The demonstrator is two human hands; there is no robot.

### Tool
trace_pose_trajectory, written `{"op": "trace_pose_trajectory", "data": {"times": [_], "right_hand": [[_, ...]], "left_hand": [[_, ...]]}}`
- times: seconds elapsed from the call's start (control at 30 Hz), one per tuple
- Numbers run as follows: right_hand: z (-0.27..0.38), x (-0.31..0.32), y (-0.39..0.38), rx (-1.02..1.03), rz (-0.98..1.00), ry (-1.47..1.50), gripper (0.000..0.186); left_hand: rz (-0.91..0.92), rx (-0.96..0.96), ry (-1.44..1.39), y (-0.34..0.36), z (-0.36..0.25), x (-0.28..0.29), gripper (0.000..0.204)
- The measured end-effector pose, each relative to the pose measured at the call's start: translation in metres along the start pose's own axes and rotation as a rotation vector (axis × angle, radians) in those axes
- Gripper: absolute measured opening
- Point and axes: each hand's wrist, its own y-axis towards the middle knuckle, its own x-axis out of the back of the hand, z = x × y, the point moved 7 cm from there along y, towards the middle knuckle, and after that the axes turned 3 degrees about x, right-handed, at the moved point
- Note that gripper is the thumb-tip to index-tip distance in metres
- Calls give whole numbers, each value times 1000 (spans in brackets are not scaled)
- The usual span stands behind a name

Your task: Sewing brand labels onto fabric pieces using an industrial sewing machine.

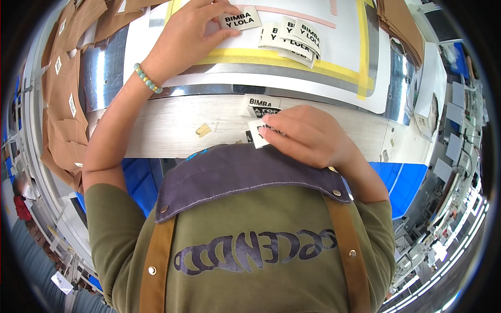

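Note:
My left hand (195, 32) reaches to the far side of the work surface. Its thumb and fingers are closed around the left end of a white fabric label (241, 19) with black print. Close in front of my body, my right hand (309, 134) pinches another white label (258, 136) at its right edge, its fingertips covering part of the print. Just beyond that label lie more labels (259, 100), some white and some black. A loose fan of overlapping white labels (292, 39) rests on the white sheet to the right of my left hand.
Yellow tape (235, 56) frames the white sheet (360, 99). Brown cut pieces (62, 99) with small white stickers pile up at the left, and more brown pieces (402, 26) lie at the far right. A yellowish scrap (203, 130) is on the pale table edge (172, 125). Blue bins (402, 185) show below.

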Motion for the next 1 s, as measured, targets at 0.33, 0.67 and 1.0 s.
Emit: {"op": "trace_pose_trajectory", "data": {"times": [0.33, 0.67, 1.0], "right_hand": [[5, -26, -3, 195, 215, -75, 28], [-16, 4, -17, -225, -85, -17, 27], [-45, -17, -40, -902, -252, 404, 35]], "left_hand": [[-58, -36, -36, -3, 5, -2, 33], [22, -538, -27, -72, -69, 2, 45], [223, -601, 191, -123, -88, -32, 45]]}}
